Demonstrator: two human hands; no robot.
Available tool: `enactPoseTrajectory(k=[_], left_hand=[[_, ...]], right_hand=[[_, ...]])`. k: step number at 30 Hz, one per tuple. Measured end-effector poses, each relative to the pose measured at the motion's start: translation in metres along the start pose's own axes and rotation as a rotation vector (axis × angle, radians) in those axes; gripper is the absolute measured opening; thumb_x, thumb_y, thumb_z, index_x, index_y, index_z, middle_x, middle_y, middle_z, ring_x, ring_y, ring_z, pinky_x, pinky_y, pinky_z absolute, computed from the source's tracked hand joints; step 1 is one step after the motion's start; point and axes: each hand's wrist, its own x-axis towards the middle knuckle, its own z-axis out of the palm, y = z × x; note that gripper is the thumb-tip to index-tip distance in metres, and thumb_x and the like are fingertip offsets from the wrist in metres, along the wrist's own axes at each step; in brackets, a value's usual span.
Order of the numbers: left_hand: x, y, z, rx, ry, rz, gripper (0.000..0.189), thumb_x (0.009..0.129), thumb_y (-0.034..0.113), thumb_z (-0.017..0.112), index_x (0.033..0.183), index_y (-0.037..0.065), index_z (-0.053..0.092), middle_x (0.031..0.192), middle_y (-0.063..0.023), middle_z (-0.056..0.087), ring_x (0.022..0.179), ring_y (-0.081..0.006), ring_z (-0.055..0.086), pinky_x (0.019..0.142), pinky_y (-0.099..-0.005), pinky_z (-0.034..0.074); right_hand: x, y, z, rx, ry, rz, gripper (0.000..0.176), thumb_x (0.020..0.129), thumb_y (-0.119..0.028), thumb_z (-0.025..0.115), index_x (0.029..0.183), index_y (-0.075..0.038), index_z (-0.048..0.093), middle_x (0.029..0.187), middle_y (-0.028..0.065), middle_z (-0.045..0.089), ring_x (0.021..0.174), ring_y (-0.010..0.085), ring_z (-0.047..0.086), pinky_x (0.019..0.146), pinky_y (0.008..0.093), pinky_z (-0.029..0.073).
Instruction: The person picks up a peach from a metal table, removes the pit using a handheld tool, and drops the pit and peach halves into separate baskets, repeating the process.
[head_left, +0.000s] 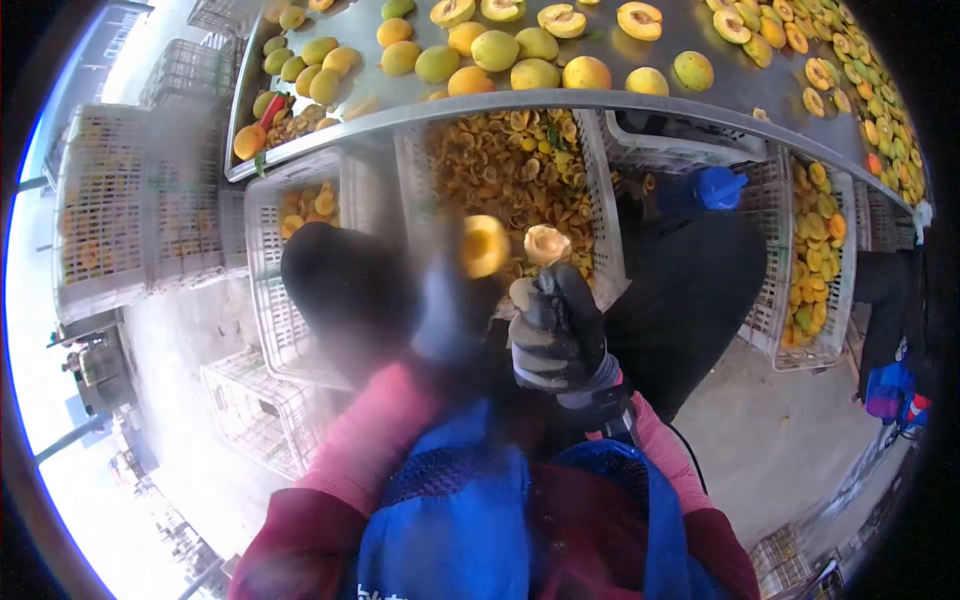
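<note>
Apricot halves (484, 246), two of them, are at the centre of the frame: the blurred left hand (440, 300) holds one, and the clenched right hand (562, 325) pinches one pale half (547, 244). Just above, one white crate (604, 200) holds scraps (510, 165). Four cut halves (562, 20) lie on the metal surface (690, 35) at upper middle; one crate of apricots (775, 290) stands at right.

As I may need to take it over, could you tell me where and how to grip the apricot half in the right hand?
Probably pinch the far rim of the apricot half, coming from the metal table side: the right hand covers its near end, while the far edge stands free.
</note>
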Motion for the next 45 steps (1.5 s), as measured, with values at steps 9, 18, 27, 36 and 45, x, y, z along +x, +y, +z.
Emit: enactPoseTrajectory(k=[9,18,27,36,45], left_hand=[[0.088,0.057,-0.222,1.365,0.238,-0.124,0.045,0.085,0.042,0.055,0.108,0.005,0.059,0.098,-0.0198,0.063,0.092,-0.0350,0.060,0.078,-0.0407,0.045],[0.294,0.022,-0.154,1.539,-0.094,-0.114,0.054,0.081,0.049,0.056,0.113,0.006,0.052,0.106,-0.0225,0.060,0.102,-0.0357,0.056,0.083,-0.0431,0.045],[0.162,0.050,-0.069,0.903,-0.280,0.834,0.025,0.081,0.004,0.055,0.105,0.003,0.055,0.089,-0.0096,0.057,0.076,-0.0217,0.057,0.065,-0.0294,0.047],[0.080,0.056,-0.026,0.754,-0.076,0.504,0.040,0.073,-0.008,0.055,0.111,-0.004,0.046,0.097,-0.0166,0.050,0.076,-0.0276,0.054,0.063,-0.0352,0.048],[0.045,0.036,-0.001,0.601,0.070,0.290,0.022,0.087,0.012,0.048,0.106,0.000,0.051,0.094,-0.0084,0.051,0.083,-0.0179,0.048,0.072,-0.0285,0.042]], right_hand=[[-0.016,-0.016,-0.030,-0.188,0.588,-0.001,0.045,0.091,-0.051,0.040,0.078,-0.012,0.058,0.052,-0.0040,0.036,0.041,0.0080,0.033,0.037,0.0226,0.028],[-0.011,-0.027,-0.049,-0.291,0.813,-0.103,0.042,0.092,-0.049,0.039,0.088,-0.012,0.058,0.059,-0.0026,0.046,0.043,0.0109,0.040,0.039,0.0255,0.032],[0.042,-0.041,0.028,-0.432,0.546,-0.226,0.031,0.091,-0.036,0.047,0.096,-0.006,0.051,0.067,0.0015,0.048,0.048,0.0127,0.044,0.043,0.0248,0.037],[0.060,-0.016,0.003,-1.934,0.766,-0.657,0.029,0.088,-0.016,0.054,0.108,0.005,0.053,0.092,0.0207,0.060,0.086,0.0306,0.061,0.076,0.0375,0.047],[0.047,0.003,-0.010,-1.769,0.861,-0.615,0.034,0.091,-0.018,0.051,0.118,0.003,0.048,0.104,0.0220,0.058,0.095,0.0330,0.058,0.081,0.0390,0.044]])
